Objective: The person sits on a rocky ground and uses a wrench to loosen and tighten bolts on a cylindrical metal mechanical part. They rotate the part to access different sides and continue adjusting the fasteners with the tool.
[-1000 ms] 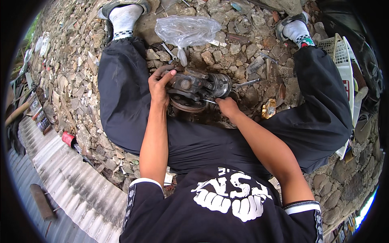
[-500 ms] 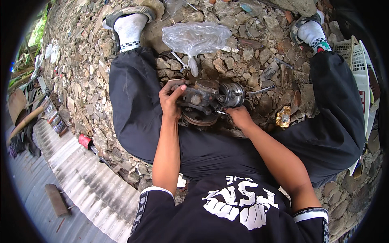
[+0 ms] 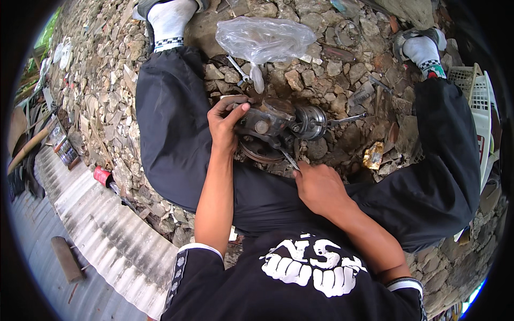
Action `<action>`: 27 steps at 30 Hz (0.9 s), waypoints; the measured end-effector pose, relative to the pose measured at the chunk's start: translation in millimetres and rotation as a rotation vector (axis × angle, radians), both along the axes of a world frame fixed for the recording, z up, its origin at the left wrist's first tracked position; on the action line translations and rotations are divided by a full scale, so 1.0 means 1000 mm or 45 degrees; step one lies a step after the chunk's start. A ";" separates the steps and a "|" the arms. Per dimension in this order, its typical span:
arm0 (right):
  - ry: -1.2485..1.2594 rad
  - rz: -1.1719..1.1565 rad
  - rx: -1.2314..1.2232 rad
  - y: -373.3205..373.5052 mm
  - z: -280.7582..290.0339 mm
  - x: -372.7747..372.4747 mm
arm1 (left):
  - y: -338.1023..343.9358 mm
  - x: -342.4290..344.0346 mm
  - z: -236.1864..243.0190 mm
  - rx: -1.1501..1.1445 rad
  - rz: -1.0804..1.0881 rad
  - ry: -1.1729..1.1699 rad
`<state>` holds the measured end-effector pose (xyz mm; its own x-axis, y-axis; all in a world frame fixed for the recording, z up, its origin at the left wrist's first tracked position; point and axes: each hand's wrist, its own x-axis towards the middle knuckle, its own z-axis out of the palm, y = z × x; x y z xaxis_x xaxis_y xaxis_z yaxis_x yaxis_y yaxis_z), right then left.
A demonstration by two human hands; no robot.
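Observation:
Between my legs sits a dark, greasy metal pump (image 3: 262,120) with a round pulley (image 3: 262,150) beneath and a ribbed cylindrical end at its right. My left hand (image 3: 227,120) is closed round its left side, thumb on top. In my right hand (image 3: 318,184) is a slim metal wrench (image 3: 289,156), gripped at its near end. The wrench's far end meets the lower front of the pump; what it fits onto there is hard to make out.
A clear plastic bag (image 3: 265,40) lies on the stones beyond the pump. Beside it rests a spanner (image 3: 238,69), and another spanner (image 3: 348,119) lies to the right. A gold-coloured packet (image 3: 373,155) is near my right knee. Corrugated sheeting (image 3: 101,230) with a hammer (image 3: 68,259) spans the left.
My right hand has swung toward me, turning the wrench from nearly level to slanting down. My left hand keeps its hold on the pump.

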<state>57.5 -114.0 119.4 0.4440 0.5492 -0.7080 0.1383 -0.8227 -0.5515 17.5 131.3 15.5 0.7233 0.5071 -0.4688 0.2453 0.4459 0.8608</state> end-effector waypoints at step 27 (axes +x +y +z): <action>-0.064 -0.267 0.112 -0.031 -0.094 0.009 | -0.005 0.006 -0.010 -0.231 0.237 0.120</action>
